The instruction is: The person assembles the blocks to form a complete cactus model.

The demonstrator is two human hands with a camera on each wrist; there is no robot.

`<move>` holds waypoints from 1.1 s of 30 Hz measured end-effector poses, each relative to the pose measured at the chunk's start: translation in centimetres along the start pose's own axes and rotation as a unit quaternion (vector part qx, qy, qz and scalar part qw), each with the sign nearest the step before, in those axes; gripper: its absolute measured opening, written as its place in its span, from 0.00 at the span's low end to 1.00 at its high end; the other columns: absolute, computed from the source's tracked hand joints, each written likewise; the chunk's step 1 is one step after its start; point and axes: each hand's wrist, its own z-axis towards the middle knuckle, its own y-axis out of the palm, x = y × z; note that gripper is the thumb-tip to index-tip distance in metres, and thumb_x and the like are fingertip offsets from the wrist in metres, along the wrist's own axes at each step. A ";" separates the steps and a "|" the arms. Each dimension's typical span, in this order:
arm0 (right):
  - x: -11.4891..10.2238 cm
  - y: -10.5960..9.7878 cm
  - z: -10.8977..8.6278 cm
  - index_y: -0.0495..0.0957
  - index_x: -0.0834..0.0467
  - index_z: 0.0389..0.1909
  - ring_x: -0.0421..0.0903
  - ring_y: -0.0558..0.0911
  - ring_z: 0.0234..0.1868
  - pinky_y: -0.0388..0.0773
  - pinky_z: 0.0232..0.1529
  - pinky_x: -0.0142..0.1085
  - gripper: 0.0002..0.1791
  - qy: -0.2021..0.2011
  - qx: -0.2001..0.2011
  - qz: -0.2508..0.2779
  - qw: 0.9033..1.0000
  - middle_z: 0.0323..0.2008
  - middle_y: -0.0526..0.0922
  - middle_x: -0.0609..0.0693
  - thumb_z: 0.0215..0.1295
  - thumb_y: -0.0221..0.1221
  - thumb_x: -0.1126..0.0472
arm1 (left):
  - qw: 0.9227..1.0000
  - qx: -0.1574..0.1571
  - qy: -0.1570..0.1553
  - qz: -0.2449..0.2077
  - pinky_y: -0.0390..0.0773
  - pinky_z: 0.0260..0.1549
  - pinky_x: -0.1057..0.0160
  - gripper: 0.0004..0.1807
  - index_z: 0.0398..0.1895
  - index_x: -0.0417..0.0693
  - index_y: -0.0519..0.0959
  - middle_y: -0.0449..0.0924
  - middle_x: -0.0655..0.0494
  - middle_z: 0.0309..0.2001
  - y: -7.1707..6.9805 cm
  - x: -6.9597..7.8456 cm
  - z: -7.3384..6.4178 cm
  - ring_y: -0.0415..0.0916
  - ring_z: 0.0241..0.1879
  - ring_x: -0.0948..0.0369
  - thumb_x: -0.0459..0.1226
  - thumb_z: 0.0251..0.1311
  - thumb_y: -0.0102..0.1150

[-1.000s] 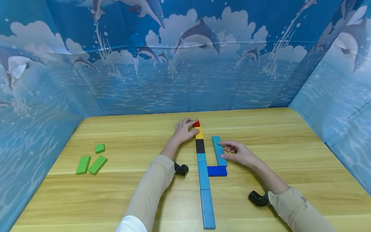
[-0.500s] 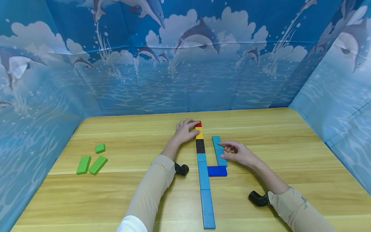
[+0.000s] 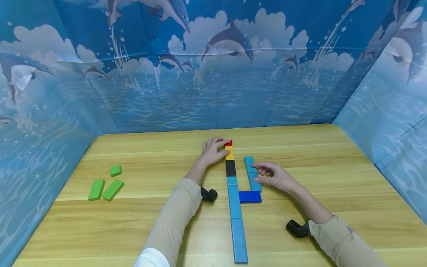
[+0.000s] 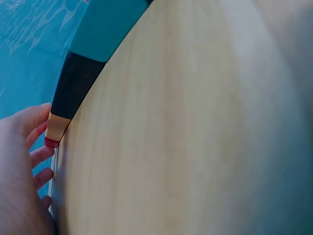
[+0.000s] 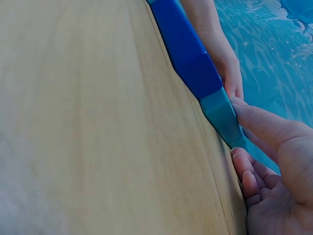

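My left hand (image 3: 211, 151) reaches to the far end of a long row of blocks. Its index finger touches the small red block (image 3: 228, 143), while the thumb rests on the yellow block (image 3: 230, 157) just before it. A black block (image 3: 230, 168) and several light blue blocks (image 3: 235, 202) continue the row towards me. My right hand (image 3: 276, 178) is beside a shorter row of two light blue blocks (image 3: 248, 161); index finger and thumb lie at them, the other fingers curled. The dark blue block (image 3: 250, 197) joins that row to the long one. Fingers partly hide the red block.
Three green blocks (image 3: 112, 190) lie apart on the wooden table (image 3: 133, 233) at the left. A dolphin-print cloth (image 3: 213, 100) encloses the back and sides. Black wrist devices (image 3: 209, 195) hang at both sleeves.
The red block has shifted slightly right, under the left index finger, and now lines up with the end of the yellow block. My right hand has stayed in place.
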 end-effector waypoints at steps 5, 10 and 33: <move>-0.1 0.0 0.0 0.70 0.63 0.56 0.48 0.67 0.35 0.65 0.33 0.30 0.27 0.000 0.000 -0.002 1.000 0.36 0.71 0.56 0.56 0.63 0.60 | 1.000 0.000 0.001 -0.001 0.48 0.60 0.49 0.27 0.63 0.59 0.67 0.63 0.54 0.62 0.0 0.1 -0.1 0.53 0.63 0.52 0.52 0.60 0.52; -0.1 0.0 0.0 0.70 0.63 0.56 0.48 0.67 0.35 0.65 0.33 0.30 0.27 -0.001 0.001 -0.003 1.000 0.36 0.71 0.56 0.56 0.63 0.60 | 1.000 0.001 0.005 0.001 0.48 0.60 0.49 0.27 0.63 0.59 0.67 0.63 0.54 0.62 0.0 0.0 0.0 0.54 0.62 0.51 0.52 0.61 0.52; 0.3 0.0 0.1 0.71 0.62 0.56 0.48 0.68 0.35 0.66 0.33 0.30 0.26 -0.004 0.004 -0.013 1.000 0.36 0.71 0.56 0.56 0.63 0.59 | 0.987 0.064 -0.007 -0.147 0.46 0.60 0.44 0.29 0.62 0.55 0.69 0.64 0.52 0.61 -1.5 0.0 -0.7 0.54 0.63 0.51 0.47 0.56 0.60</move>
